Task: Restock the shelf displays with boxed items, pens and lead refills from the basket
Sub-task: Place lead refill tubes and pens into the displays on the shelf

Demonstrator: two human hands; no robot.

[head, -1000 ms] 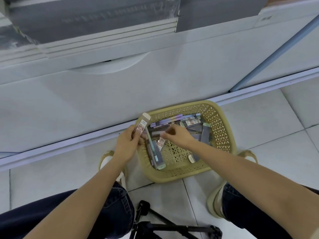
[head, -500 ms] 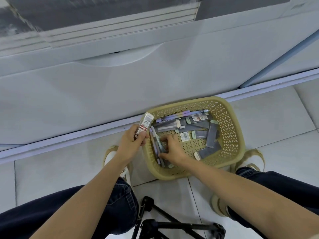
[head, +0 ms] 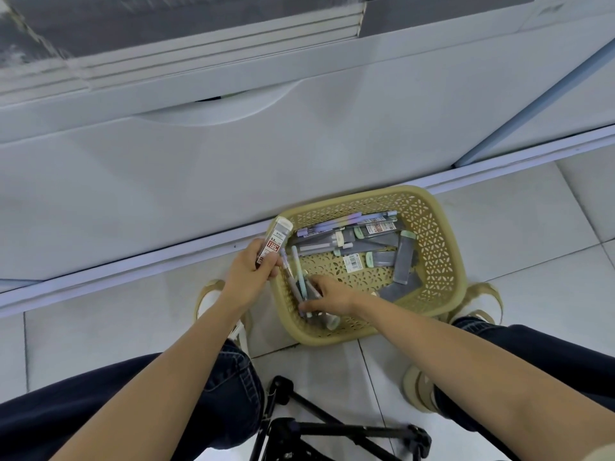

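Note:
A tan perforated basket [head: 432, 227] stands on the floor tiles against the base of a white shelf unit. Inside lie several pens [head: 346, 224] and grey lead refill cases [head: 404, 261]. My left hand [head: 251, 274] grips a clear lead refill case with a red label [head: 274, 242], held upright at the basket's left rim. My right hand [head: 329, 294] reaches into the basket's near left corner, its fingers curled round a small bunch of pens [head: 299, 281] lying there.
The white shelf base [head: 199, 181] with a curved drawer handle fills the upper view. A black tripod [head: 332, 427] lies on the floor between my knees. My shoes stand on either side of the basket.
My right hand has moved from the basket's middle down to its near left corner and closed on the pens there. My left hand keeps holding the refill case.

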